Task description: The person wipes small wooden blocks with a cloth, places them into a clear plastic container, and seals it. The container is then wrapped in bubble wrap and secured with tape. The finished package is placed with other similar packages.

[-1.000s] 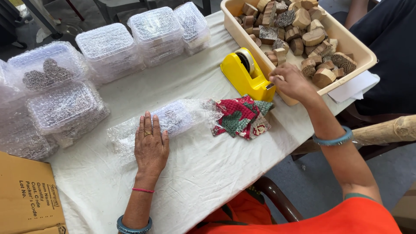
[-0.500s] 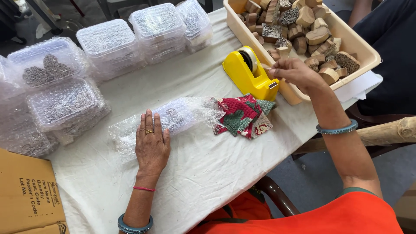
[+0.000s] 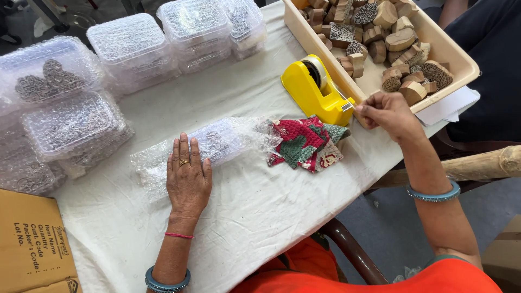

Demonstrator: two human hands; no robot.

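Right hand [image 3: 388,113] at tape dispenser [image 3: 316,90] edge

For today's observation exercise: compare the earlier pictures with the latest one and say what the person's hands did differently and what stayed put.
The right hand moved from above the yellow tape dispenser down past its cutter end, fingers pinched as if drawing tape out; the tape itself is hard to see. The left hand stayed flat on the bubble-wrapped bundle. The patterned cloth and tray of wooden blocks did not move.

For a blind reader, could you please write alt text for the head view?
The left hand lies flat on a bubble-wrapped bundle on a white cloth, while the right hand pinches tape at a yellow dispenser. Nearby lie a patchwork fabric, a tray of wooden blocks and wrapped packs.
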